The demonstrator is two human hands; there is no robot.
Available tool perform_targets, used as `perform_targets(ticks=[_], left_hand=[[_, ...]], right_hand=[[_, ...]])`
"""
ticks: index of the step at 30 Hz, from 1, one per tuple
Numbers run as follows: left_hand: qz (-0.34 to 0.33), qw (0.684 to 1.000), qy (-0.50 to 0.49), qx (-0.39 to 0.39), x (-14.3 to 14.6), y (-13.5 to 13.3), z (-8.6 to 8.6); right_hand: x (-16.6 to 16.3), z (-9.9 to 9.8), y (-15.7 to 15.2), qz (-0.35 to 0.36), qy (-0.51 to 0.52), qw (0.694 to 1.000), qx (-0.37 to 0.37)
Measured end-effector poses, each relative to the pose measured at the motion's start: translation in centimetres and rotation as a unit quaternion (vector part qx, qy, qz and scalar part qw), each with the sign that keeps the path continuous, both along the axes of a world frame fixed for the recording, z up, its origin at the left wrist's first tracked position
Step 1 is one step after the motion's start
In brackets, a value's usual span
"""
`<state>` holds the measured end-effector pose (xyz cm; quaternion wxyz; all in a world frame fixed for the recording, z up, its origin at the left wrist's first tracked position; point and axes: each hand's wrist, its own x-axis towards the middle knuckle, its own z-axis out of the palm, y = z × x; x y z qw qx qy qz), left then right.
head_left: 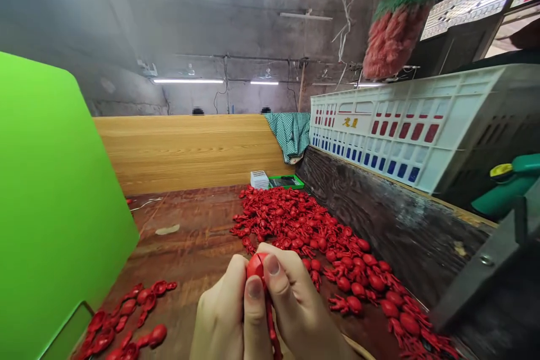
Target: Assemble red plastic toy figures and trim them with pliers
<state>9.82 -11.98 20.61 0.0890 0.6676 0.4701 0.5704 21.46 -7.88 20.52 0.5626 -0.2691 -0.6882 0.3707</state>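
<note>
Together, my left hand [230, 309] and my right hand [291, 298] grip a small red plastic figure piece [256, 265] with a rounded top. Both thumbs press on it side by side, and a dark seam line runs down the rounded part. Its lower end is a thin red strip between my palms, mostly hidden. Just beyond my right hand spreads a big heap of similar red plastic pieces [291, 219] with round bodies and finger-like limbs. Left of my left hand lies a smaller group of red cupped pieces [126, 315].
A bright green panel [50, 197] stands at the left. White cards [259, 180] and a green tray [298, 182] sit by the wooden back board [189, 152]. On the right are a dark ledge [363, 202], a white crate [379, 124] and a green tool handle [506, 185].
</note>
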Motion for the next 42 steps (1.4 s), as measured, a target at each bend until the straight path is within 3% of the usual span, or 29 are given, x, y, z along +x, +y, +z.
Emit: perform_targets(ticks=[6, 12, 16, 20, 25, 31, 35, 42], left_hand=[[-0.012, 0.999, -0.036, -0.032, 0.3, -0.1, 0.2], [-0.057, 0.993, -0.060, -0.087, -1.1, 0.5, 0.9], [-0.029, 0.991, -0.057, -0.114, -1.6, 0.4, 1.3], [-0.031, 0.994, -0.025, -0.097, -1.0, 0.1, 1.4], [-0.038, 0.999, 0.017, -0.027, -0.8, 0.4, 1.2], [-0.104, 0.994, 0.015, -0.023, -1.5, 1.4, 0.9], [-0.108, 0.994, -0.002, -0.023, -1.5, 1.6, 0.9], [-0.129, 0.990, 0.014, -0.063, -1.8, 1.9, 1.3]], right_hand=[[0.2, 0.7, 0.2, 0.106, 0.027, 0.993, -0.054], [0.4, 0.6, 0.5, 0.104, -0.005, 0.994, -0.021], [0.6, 0.8, 0.6, 0.118, -0.025, 0.993, -0.012], [0.8, 0.5, 0.8, 0.136, 0.000, 0.990, -0.033], [0.7, 0.2, 1.1, 0.153, 0.025, 0.988, -0.005], [0.3, 0.0, 1.2, 0.151, 0.073, 0.986, -0.009], [0.4, -0.1, 1.3, 0.149, 0.071, 0.986, -0.010], [1.4, 0.2, 2.1, 0.059, -0.041, 0.994, 0.076]])
